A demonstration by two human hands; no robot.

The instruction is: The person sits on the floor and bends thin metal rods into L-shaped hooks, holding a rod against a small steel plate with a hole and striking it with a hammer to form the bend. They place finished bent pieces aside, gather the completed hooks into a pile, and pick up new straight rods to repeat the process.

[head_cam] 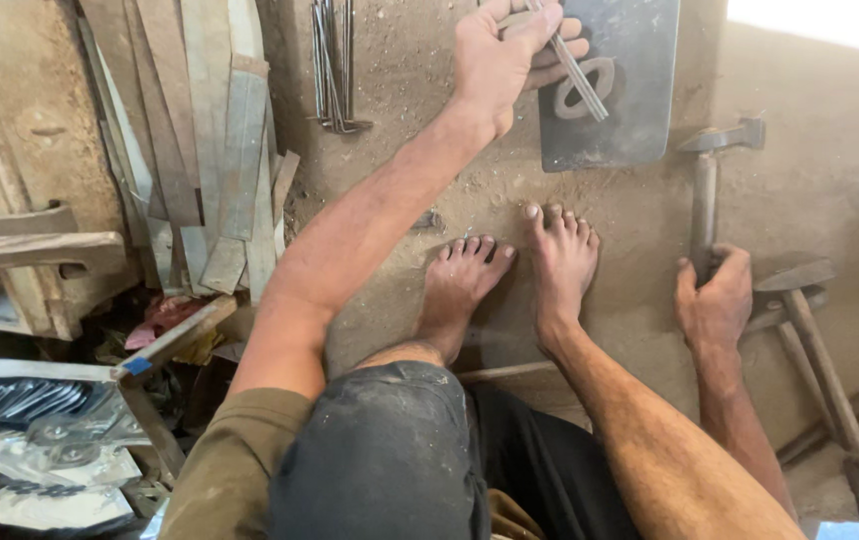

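Note:
My left hand (505,55) reaches forward and is closed on a pair of thin metal tongs (575,72), whose tips rest on a small metal ring-shaped piece (582,88) lying on a flat steel plate (625,120) set in the dirt floor. My right hand (715,300) grips the wooden handle of a hammer (707,180) that lies on the ground, head pointing away. My two bare feet (510,275) rest on the dirt between the hands.
Wooden slats (215,150) lean in a pile at the left. A bundle of thin metal rods (333,70) lies near the top. A second hammer (815,330) lies at the right. Metal blades (20,400) and scraps sit at lower left.

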